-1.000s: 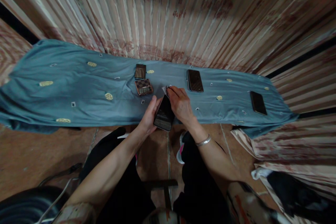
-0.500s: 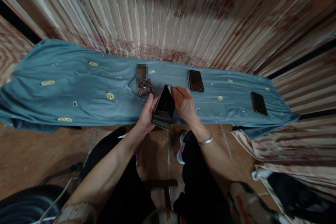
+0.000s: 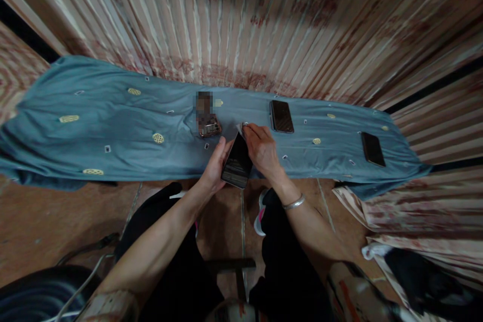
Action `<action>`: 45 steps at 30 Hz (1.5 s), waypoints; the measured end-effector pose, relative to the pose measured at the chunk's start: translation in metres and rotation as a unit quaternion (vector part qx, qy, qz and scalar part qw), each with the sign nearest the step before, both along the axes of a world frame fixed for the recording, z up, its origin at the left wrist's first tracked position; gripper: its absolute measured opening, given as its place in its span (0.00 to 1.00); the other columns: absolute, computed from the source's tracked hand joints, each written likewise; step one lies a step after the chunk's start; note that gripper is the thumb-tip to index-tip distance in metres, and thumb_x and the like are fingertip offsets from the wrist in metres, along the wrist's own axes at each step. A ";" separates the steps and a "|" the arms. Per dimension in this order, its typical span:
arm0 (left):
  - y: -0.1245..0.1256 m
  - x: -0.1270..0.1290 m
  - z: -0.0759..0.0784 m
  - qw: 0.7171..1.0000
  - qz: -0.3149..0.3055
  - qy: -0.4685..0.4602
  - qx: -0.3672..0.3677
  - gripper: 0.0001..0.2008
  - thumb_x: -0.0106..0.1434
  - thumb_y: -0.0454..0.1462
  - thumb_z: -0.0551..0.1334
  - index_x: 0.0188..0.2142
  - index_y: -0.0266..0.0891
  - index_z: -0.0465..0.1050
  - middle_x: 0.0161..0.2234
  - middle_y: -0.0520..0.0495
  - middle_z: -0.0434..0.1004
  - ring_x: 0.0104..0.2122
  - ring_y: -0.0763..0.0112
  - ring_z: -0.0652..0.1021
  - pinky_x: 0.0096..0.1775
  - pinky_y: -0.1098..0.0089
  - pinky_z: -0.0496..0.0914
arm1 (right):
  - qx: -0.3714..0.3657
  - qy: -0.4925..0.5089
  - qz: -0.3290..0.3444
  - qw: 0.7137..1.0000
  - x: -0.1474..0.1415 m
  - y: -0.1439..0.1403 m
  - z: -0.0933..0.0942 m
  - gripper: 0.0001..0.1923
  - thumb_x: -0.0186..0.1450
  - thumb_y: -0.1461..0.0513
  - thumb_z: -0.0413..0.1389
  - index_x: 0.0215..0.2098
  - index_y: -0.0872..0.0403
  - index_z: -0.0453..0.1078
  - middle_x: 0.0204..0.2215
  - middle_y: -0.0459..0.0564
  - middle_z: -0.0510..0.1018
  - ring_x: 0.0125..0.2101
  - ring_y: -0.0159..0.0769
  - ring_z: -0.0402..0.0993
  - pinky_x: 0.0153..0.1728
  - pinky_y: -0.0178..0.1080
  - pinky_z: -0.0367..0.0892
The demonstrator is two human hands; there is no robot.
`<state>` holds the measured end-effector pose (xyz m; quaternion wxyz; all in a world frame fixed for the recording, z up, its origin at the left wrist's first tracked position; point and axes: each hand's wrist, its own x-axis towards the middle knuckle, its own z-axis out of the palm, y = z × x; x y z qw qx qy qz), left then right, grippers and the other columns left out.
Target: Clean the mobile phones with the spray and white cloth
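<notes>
My left hand (image 3: 216, 167) grips a smartphone (image 3: 236, 166) by its left edge, thumb along the side. The phone is tilted, its dark glossy screen facing up toward me. My right hand (image 3: 262, 149) is closed at the phone's upper right edge, fingers pinched on a small thin whitish piece (image 3: 239, 127). Whether this is cloth or film I cannot tell. Just beyond my left thumb lies a phone in a checked case (image 3: 211, 128), partly blurred out by pixelation. Another dark phone (image 3: 282, 115) rests past my right hand.
The bench under a teal patterned cloth (image 3: 124, 126) spans the view. A third dark phone (image 3: 373, 149) lies at its right end. Pleated curtains (image 3: 234, 25) hang behind it. Below are a tiled floor (image 3: 222, 221) and a black round object (image 3: 41, 292) at lower left.
My right hand has shifted slightly left and up along the phone's top edge, and more of the whitish piece shows. The held phone has moved a little right and tilted.
</notes>
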<state>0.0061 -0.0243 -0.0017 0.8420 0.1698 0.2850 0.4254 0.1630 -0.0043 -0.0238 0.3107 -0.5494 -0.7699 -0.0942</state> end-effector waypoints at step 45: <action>0.002 -0.001 -0.006 1.000 0.000 0.007 -0.006 0.28 0.73 0.54 0.58 0.62 0.39 0.76 0.51 0.40 0.86 0.52 0.52 0.84 0.56 0.58 0.75 | -0.007 -0.021 -0.010 1.000 0.003 0.000 -0.003 0.19 0.78 0.66 0.45 0.55 0.56 0.78 0.52 0.58 0.82 0.49 0.46 0.77 0.56 0.48 0.74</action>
